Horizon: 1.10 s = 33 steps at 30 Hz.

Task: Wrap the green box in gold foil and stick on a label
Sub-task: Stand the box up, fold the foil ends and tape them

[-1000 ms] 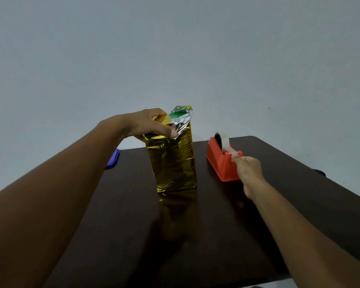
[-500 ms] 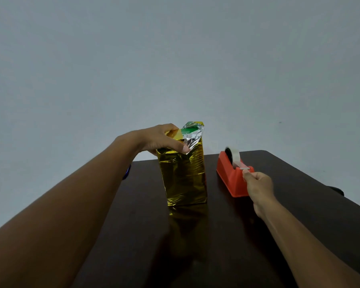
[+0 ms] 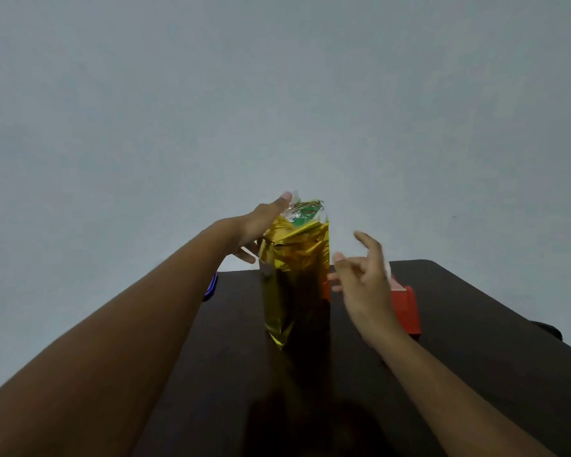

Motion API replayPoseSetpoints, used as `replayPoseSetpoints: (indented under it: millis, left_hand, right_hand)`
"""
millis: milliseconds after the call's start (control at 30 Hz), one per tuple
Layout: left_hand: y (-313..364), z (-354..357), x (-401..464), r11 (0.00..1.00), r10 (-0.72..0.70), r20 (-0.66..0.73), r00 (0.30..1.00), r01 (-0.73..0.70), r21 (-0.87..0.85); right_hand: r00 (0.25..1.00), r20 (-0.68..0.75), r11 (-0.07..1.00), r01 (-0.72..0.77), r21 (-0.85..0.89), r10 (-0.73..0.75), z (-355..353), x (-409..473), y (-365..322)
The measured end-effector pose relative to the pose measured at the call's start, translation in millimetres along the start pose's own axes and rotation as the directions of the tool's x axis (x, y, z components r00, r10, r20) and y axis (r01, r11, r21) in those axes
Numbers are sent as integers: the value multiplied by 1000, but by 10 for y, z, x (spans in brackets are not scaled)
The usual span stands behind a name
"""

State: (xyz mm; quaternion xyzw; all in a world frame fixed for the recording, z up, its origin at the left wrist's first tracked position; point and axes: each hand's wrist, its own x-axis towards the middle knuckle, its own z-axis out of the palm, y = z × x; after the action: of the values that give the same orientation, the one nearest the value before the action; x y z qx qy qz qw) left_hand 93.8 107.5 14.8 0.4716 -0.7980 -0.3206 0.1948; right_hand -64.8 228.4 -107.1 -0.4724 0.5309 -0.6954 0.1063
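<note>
Left hand (image 3: pixel 261 222) grips the tall gold-foil-wrapped green box (image 3: pixel 295 275) upright, steadying its open top flaps; right hand (image 3: pixel 363 278) hovers beside, fingers (image 3: pixel 365 240) spread, tape not discernible.

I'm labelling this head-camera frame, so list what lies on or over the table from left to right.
Blue object at the table's left edge → left hand holding the top foil → gold-wrapped box → right hand → red tape dispenser, partly behind that hand.
</note>
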Motion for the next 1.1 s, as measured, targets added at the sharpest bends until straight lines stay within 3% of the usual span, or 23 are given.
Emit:
replayPoseSetpoints:
  millis: [133, 267, 400, 467, 667, 933, 1100]
  left_hand:
    - [-118, -28, 5, 995, -9, -36, 999, 5, -101]
    - [-239, -14, -42, 953, -39, 30, 999, 46, -300]
    - [-237, -71, -79, 896, -59, 26, 998, 65, -439]
    - [-223, -115, -68, 910, -48, -21, 999, 35, -413]
    - [-269, -286, 13, 935, -56, -346, 937, -72, -347]
    - [71, -509, 43, 998, 46, -183, 982, -39, 43]
    - [171, -583, 52, 958, 168, -308, 937, -229, -174]
  right_hand:
    - [989, 144, 1000, -22, -15, 24, 302, 83, -178]
    - [992, 118, 995, -28, -93, 39, 405, 211, -211]
    - [995, 90, 947, -2, -321, 32, 427, 241, -259]
    - [996, 88, 937, 18, -349, 14, 439, 256, -268]
    - [979, 201, 965, 13, -262, 41, 265, 363, -219]
    - [904, 426, 982, 44, -181, 38, 151, 520, -181]
    - [890, 454, 988, 26, -149, 45, 135, 611, -136]
